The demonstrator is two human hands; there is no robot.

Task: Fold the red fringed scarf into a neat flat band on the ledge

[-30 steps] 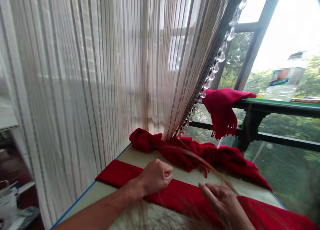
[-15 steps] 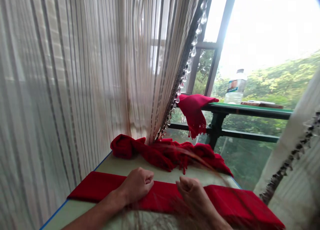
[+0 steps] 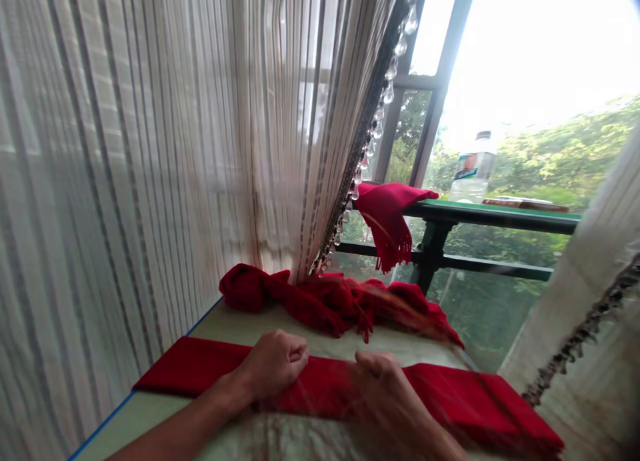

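Observation:
A folded red scarf (image 3: 330, 387) lies as a long flat band across the pale table (image 3: 280, 441). Over its left-middle part is my left hand (image 3: 280, 364), curled into a fist. My right hand (image 3: 383, 381), also a fist, is over the right-middle part, a short gap from the left one. No cloth shows between the fingers of either hand. Whether the fists press on the scarf or hover just above it I cannot tell. Behind the band, a crumpled red scarf (image 3: 325, 304) with fringe is heaped along the table's far end.
A striped sheer curtain (image 3: 200, 147) with beaded trim hangs along the left, another curtain (image 3: 565, 327) at the right. Beyond the table runs a dark railing (image 3: 500, 215) bearing a draped fringed red scarf (image 3: 393, 224), a plastic bottle (image 3: 473, 171) and a flat brown object (image 3: 525, 204). Loose hair strands blur the foreground.
The view has shifted slightly, so the table, scarf and railing sit a little higher in the picture. Both fists keep nearly the same place over the folded scarf.

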